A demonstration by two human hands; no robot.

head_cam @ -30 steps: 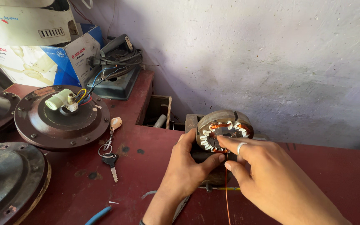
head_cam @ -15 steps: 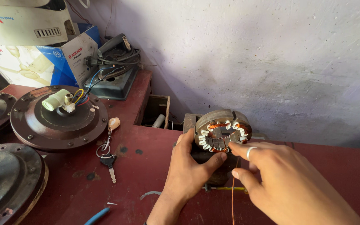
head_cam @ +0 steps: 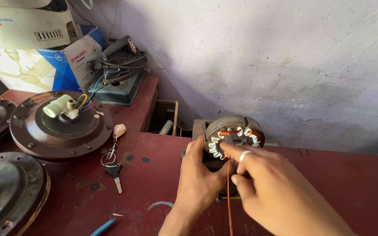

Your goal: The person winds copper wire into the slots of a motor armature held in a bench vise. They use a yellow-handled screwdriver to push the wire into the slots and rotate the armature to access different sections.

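A round fan stator [head_cam: 237, 131] with white slot liners and copper windings stands on edge on the red table [head_cam: 154, 175]. My left hand [head_cam: 200, 175] grips its lower left side and steadies it. My right hand [head_cam: 263, 183], with a ring on one finger, reaches the stator's face with the forefinger and pinches a thin copper wire [head_cam: 229, 201] that runs down toward me.
A brown fan motor housing [head_cam: 62, 126] with coloured wires lies at left, a second one [head_cam: 5, 192] at the lower left. A key ring with keys [head_cam: 113, 161] lies between. Cardboard boxes [head_cam: 36, 48], an electric iron [head_cam: 119, 70] and the wall stand behind. A blue tool tip [head_cam: 103, 226] lies near the front.
The view has shifted a little. My right hand moved slightly down and right along the stator face, still holding the wire. My left hand kept its grip.
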